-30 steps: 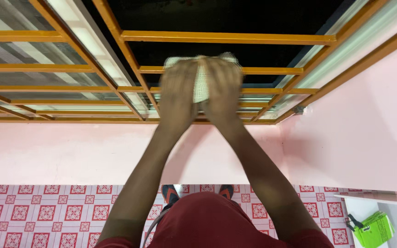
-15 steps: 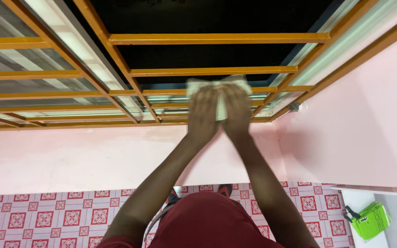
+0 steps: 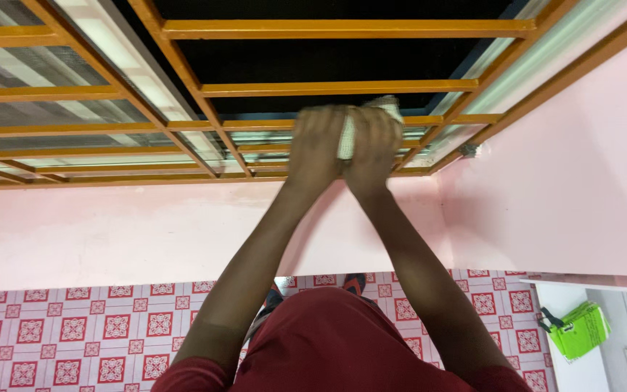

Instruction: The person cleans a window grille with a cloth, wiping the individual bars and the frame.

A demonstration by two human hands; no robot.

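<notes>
Both my hands press a pale woven cloth (image 3: 345, 136) against the orange window grille (image 3: 328, 88). My left hand (image 3: 316, 145) and my right hand (image 3: 374, 149) sit side by side on the cloth, fingers closed over it, and both are motion-blurred. The cloth shows between the hands and at the upper right, near the lower horizontal bars. Behind the bars the open window is dark.
A pink wall (image 3: 110, 232) runs below the grille and turns at the right (image 3: 582, 181). Red-and-white patterned floor tiles (image 3: 74, 327) lie below. A white surface at the lower right holds a bright green packet (image 3: 582, 330). Glass panes (image 3: 52, 72) fill the left section.
My hands and the cloth slid down and right along the grille, then back up slightly. The view shifted a little.
</notes>
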